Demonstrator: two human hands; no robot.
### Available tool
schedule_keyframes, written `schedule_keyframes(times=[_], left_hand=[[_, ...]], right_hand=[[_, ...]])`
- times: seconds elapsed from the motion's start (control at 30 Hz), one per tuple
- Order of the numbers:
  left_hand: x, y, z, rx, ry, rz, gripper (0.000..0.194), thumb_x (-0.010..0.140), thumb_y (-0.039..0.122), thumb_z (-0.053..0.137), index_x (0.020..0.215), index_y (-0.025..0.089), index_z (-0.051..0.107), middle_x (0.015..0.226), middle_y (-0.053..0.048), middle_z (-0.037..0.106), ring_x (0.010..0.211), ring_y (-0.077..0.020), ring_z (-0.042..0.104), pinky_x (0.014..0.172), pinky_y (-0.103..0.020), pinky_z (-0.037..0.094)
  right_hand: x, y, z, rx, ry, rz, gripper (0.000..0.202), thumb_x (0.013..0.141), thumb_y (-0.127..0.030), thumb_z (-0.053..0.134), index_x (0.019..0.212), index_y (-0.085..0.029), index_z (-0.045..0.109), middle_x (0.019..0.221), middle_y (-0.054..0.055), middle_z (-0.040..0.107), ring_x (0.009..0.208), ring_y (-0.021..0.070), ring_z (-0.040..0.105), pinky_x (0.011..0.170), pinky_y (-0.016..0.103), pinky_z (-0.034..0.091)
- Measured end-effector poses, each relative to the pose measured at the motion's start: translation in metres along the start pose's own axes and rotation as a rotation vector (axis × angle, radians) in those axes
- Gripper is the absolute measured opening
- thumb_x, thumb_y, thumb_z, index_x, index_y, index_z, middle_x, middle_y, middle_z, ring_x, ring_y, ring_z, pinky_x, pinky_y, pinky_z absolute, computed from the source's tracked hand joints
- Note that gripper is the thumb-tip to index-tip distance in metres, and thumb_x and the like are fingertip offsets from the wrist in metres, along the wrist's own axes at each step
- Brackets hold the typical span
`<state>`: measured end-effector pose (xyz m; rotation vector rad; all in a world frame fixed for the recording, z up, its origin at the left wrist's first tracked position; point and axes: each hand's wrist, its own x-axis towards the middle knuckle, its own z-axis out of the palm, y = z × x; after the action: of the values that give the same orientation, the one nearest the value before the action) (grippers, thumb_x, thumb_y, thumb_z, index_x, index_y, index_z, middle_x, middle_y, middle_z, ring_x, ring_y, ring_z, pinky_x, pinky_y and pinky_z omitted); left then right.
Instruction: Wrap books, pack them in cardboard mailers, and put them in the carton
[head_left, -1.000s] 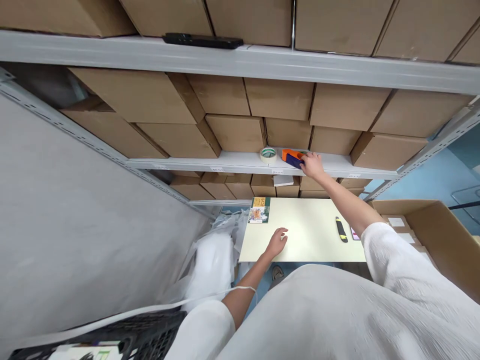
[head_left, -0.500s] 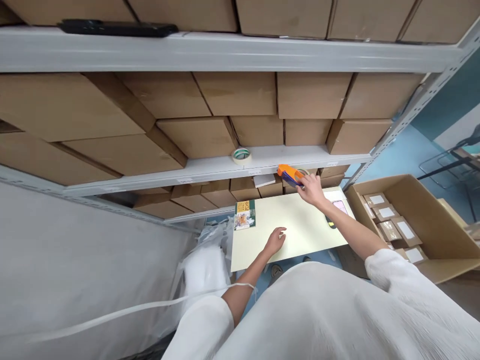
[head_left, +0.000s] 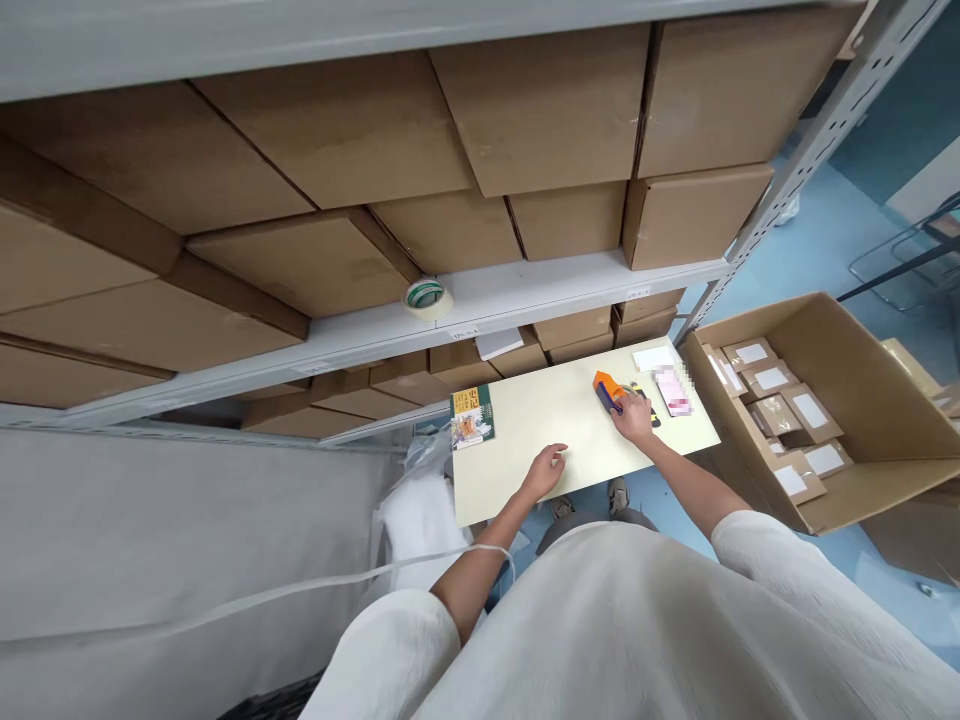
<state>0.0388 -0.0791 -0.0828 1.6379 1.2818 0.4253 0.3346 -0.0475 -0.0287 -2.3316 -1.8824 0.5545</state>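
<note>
Tape dispenser (head_left: 604,386) in the right hand (head_left: 634,416)!
Fingers closed round it; probably light, stiff, best gripped by its body; left hand (head_left: 544,472) loosely curled, holding nothing.

There are two hands, one left hand (head_left: 545,470) and one right hand (head_left: 634,418), and two shoes (head_left: 562,507). One table (head_left: 525,430) bears one dispenser (head_left: 608,384), one cutter (head_left: 654,410), one book (head_left: 472,416), one white slip (head_left: 652,358) and one blurred pink item (head_left: 673,391). One middle shelf (head_left: 540,285) has one tape roll (head_left: 429,298), at least ten large boxes (head_left: 555,110) and at least two edge labels (head_left: 463,332). Under it show at least eight smaller boxes (head_left: 574,328), some partly hidden, and one flat white piece (head_left: 499,343). One carton (head_left: 885,390) holds at least seven parcels (head_left: 810,408), overlapping, at least five with one white label each. One white cord (head_left: 330,582) crosses in front.
</note>
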Motion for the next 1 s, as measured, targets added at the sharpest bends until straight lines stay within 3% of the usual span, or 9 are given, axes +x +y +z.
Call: schedule_keyframes(times=[0.3,0.5,0.6,0.8,1.0], left_hand=[[-0.01,-0.011,0.0,0.018,0.013,-0.079,0.031,0.091,0.021,0.062,0.12,0.025,0.074,0.128,-0.009,0.077,0.109,-0.0227,0.077,0.104,-0.044,0.063],[-0.009,-0.005,0.009,0.01,0.014,-0.09,0.032,0.092,0.02,0.061,0.121,0.024,0.073,0.13,-0.01,0.077,0.11,-0.0232,0.077,0.104,-0.045,0.063],[-0.006,0.0,0.009,0.001,0.045,-0.082,0.032,0.092,0.02,0.061,0.121,0.024,0.073,0.131,-0.01,0.076,0.11,-0.023,0.076,0.104,-0.044,0.063],[-0.005,0.005,-0.001,-0.018,0.186,-0.074,0.032,0.092,0.019,0.061,0.122,0.023,0.073,0.132,-0.01,0.075,0.111,-0.0232,0.076,0.107,-0.045,0.062],[-0.026,0.0,-0.012,-0.063,0.423,-0.144,0.031,0.094,0.023,0.063,0.123,0.023,0.072,0.133,-0.01,0.074,0.11,-0.0229,0.077,0.099,-0.041,0.064]], right_hand=[[-0.001,0.024,0.045,-0.026,-0.06,0.072,0.032,0.102,-0.03,0.055,0.127,-0.021,0.074,0.126,0.016,0.07,0.123,0.0329,0.056,0.101,0.042,0.038],[0.001,0.028,0.047,-0.024,-0.12,0.069,0.033,0.103,-0.032,0.054,0.129,-0.021,0.071,0.126,0.018,0.069,0.124,0.0347,0.056,0.102,0.045,0.04],[0.0,0.029,0.041,-0.025,-0.089,0.033,0.034,0.105,-0.038,0.054,0.132,-0.021,0.067,0.134,0.018,0.067,0.129,0.035,0.052,0.103,0.044,0.041],[0.014,0.012,0.014,-0.033,-0.013,-0.167,0.035,0.108,-0.034,0.047,0.132,-0.019,0.069,0.135,0.018,0.067,0.124,0.0333,0.055,0.104,0.042,0.038],[0.03,-0.036,0.011,0.022,0.015,-0.493,0.034,0.11,-0.033,0.046,0.128,-0.019,0.071,0.128,0.015,0.071,0.119,0.0327,0.057,0.101,0.042,0.037]])
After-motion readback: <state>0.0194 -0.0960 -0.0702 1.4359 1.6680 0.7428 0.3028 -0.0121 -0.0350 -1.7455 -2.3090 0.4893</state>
